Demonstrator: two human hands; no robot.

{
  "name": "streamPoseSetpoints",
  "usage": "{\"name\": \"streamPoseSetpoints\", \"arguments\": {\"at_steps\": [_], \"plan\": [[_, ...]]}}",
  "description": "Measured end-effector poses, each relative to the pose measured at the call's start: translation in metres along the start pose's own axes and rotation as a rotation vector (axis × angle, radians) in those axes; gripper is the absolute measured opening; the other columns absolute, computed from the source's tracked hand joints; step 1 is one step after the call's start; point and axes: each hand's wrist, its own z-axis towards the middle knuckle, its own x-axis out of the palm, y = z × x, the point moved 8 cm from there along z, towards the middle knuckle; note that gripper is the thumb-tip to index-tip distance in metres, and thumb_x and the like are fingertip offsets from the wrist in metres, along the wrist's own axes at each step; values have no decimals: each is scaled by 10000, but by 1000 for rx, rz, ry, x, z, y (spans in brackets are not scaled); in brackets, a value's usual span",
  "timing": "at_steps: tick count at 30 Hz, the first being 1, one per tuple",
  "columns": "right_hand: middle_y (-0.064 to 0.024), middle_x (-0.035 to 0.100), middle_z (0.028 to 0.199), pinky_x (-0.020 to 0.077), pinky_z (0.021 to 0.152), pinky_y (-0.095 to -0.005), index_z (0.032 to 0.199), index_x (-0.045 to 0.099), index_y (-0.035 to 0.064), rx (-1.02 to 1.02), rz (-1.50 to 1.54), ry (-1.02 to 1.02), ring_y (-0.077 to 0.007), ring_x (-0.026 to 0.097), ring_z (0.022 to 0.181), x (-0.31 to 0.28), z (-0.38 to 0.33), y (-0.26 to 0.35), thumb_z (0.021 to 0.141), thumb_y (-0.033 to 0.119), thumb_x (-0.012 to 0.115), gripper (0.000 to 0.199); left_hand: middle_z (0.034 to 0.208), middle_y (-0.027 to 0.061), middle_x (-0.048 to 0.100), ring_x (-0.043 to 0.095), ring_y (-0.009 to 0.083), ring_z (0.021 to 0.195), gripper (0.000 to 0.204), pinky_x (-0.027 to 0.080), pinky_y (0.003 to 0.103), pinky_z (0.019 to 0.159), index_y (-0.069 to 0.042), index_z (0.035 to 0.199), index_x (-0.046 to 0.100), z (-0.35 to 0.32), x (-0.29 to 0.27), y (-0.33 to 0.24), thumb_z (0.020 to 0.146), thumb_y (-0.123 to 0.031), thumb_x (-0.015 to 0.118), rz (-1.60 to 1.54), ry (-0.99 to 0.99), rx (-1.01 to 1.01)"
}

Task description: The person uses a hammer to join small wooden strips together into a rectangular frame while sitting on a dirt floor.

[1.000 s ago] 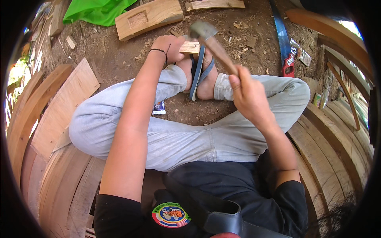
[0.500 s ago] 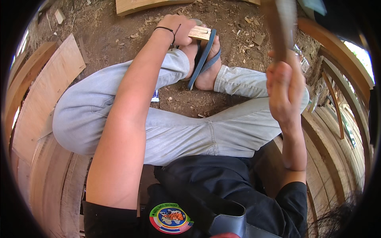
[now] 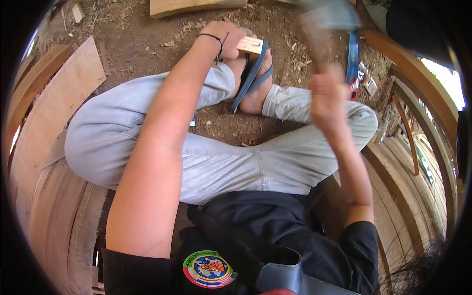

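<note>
My left hand [image 3: 225,38], with a dark cord round its wrist, is closed on a small pale wood block [image 3: 251,45]. The block's free end rests by the blue sandal [image 3: 251,78] on my foot. A small grey thing [image 3: 245,31] shows just beyond the fingers; what it is I cannot make out. My right hand [image 3: 329,101] grips the wooden handle of a tool, raised and smeared by motion. Its broad grey head [image 3: 330,15] is up at the top edge, too blurred to tell the exact kind.
A blue bar-shaped thing [image 3: 352,56] with a red end lies on the dirt floor beyond my right knee. Curved timbers [image 3: 418,73] stand at the right, a flat board [image 3: 64,115] at the left. Another wood piece [image 3: 196,6] lies ahead. Wood chips dot the ground.
My right hand and the tool have swung leftward, bringing the grey head into view and uncovering the blue bar. My left hand and the block have stayed nearly in place.
</note>
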Motion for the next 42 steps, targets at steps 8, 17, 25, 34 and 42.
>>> {"name": "streamPoseSetpoints", "arguments": {"at_steps": [8,17,25,34,42], "plan": [[18,494,656,338,436,-218,990,546,38,84,508,-117,-52,418,493,-49,28,41,1019,458,387,450,958,189,689,660,355,929,388,537,455,806,-153,1042,672,-2,15,10,656,-175,640,-70,-45,27],[18,495,653,357,435,-240,976,592,50,437,378,107,-86,455,524,-32,34,2,1020,431,409,424,952,180,693,661,364,920,334,539,462,797,-150,999,687,-9,-5,-1,669,-162,636,-129,-6,72],[-69,577,696,463,599,-405,893,579,37,298,-78,256,-257,560,617,36,-21,-72,1008,286,468,296,946,179,694,663,367,906,404,533,456,815,-186,1059,676,6,18,9,659,-150,635,-48,-19,-30],[-135,537,699,435,543,-353,991,532,27,51,285,79,-281,520,566,-4,16,-26,1003,338,441,325,952,163,699,664,351,916,488,535,441,802,-212,1148,645,2,12,10,663,-157,636,-86,-20,-14],[-65,528,714,412,511,-318,1010,544,23,110,639,-102,-180,482,543,-86,73,21,1010,329,431,326,926,163,697,668,344,897,378,532,444,791,-184,1078,654,19,37,31,702,-211,626,-76,10,21]]}}
